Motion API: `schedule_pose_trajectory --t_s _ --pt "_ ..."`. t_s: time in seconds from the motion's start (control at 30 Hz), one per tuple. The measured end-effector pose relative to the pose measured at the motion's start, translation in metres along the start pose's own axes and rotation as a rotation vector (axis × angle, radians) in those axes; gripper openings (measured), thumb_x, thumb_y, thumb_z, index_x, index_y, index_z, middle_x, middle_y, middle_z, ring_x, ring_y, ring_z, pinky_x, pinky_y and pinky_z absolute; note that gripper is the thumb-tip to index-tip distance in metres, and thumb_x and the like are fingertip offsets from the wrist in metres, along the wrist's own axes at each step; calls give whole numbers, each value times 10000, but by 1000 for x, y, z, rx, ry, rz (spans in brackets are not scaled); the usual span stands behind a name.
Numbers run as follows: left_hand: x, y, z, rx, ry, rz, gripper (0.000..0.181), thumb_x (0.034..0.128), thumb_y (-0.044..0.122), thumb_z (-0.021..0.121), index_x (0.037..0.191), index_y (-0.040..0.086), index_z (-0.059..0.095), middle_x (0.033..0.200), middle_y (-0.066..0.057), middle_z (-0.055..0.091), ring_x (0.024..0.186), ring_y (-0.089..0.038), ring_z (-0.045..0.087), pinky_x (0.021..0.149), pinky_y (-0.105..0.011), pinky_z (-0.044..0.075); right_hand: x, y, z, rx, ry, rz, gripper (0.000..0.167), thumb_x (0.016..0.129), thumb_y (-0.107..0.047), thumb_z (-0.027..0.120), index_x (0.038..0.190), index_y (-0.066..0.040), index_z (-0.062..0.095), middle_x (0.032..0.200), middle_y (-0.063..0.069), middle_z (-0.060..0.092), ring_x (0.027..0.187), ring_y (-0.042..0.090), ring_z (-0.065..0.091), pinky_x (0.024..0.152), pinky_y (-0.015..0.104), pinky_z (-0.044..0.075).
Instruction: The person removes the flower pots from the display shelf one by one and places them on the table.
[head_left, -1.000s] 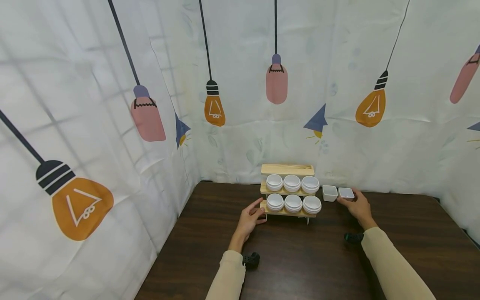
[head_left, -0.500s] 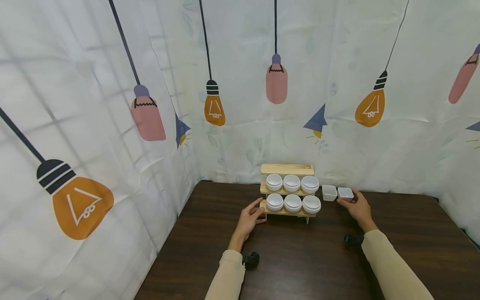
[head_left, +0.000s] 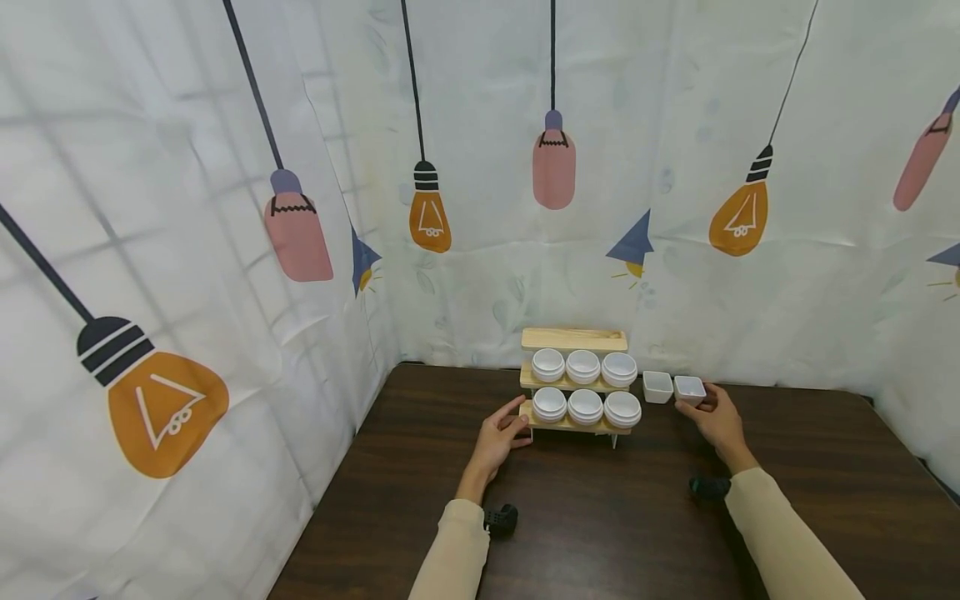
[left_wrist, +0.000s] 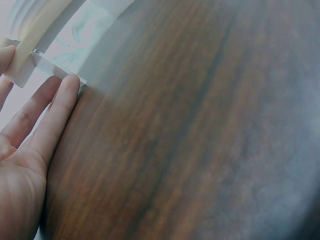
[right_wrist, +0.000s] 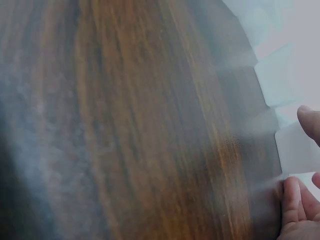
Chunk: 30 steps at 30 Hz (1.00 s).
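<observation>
A two-tier wooden display rack (head_left: pixel 575 339) bears several round white bowls (head_left: pixel 550 402) in two rows in the head view. My left hand (head_left: pixel 492 447) is at the lower shelf's left end, with thumb and forefinger on the wood. In the left wrist view two straight fingers (left_wrist: pixel 59 107) lie along the rack's clear leg. To the right of the rack stands a square white dish (head_left: pixel 657 386). Beside it is a second square white dish (head_left: pixel 689 389), which my right hand (head_left: pixel 722 425) holds between thumb and fingers. The right wrist view shows that dish (right_wrist: pixel 299 150) only partly.
A dark wood-grain table (head_left: pixel 592 517) carries everything. Right behind the rack hangs a pale curtain (head_left: pixel 480 283) printed with lamps and bulbs. Black bands (head_left: pixel 502 521) are on both wrists.
The right hand and its dish have barely shifted; the view has drifted slightly. My left hand stays at the rack's end.
</observation>
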<state>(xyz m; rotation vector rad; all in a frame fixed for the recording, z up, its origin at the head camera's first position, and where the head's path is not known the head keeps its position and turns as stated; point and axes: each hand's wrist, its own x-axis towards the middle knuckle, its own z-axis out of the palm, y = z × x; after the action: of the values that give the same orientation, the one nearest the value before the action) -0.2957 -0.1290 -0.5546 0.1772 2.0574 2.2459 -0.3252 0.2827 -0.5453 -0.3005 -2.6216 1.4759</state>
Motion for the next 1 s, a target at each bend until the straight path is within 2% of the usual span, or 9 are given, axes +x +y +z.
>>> schedule_pose_trajectory --t_s 0.17,0.3,0.53,0.73,0.87,1.0 --pt "0 0 0 -1 1 -4 469 1028 179 639 1490 176 554 1158 -153 683 1101 -306 672 887 -383 651 -4 2 -1 51 -7 12 913 985 -357 688 1594 73 162 1514 355 363 1351 478 426 1064 553 472" --pt "1 -1 0 -3 1 -9 470 1027 183 641 1489 185 556 1143 -125 691 1121 -330 668 898 -396 649 -7 3 -1 75 -7 24 910 992 -340 680 1596 77 141 1523 362 343 1375 487 410 1095 564 457" --pt "3 -4 -1 15 1 -5 473 1033 184 628 1499 189 544 1113 -83 693 1080 -255 688 884 -375 652 -16 2 -1 112 5 65 936 993 -392 667 1607 56 121 1529 361 326 1389 486 404 1087 563 461" --pt "3 -5 -2 18 -3 1 476 1032 192 630 1500 186 542 1104 -78 696 1115 -308 680 883 -373 652 -24 -2 -1 130 19 96 907 1001 -395 654 1606 49 144 1506 352 355 1367 482 418 1031 531 476" --pt "3 -5 -2 16 -1 3 475 1031 193 633 1498 183 544 1105 -84 699 1089 -281 689 883 -375 653 -29 -4 0 135 44 109 870 999 -385 659 1588 58 196 1472 349 388 1315 467 455 979 493 494" --pt "2 -4 -2 10 -2 -1 482 1028 197 640 1499 171 542 1097 -82 700 1054 -230 691 883 -376 653 -34 -8 0 127 64 123 820 1001 -387 649 1561 65 253 1428 332 431 1214 420 520 825 297 517"
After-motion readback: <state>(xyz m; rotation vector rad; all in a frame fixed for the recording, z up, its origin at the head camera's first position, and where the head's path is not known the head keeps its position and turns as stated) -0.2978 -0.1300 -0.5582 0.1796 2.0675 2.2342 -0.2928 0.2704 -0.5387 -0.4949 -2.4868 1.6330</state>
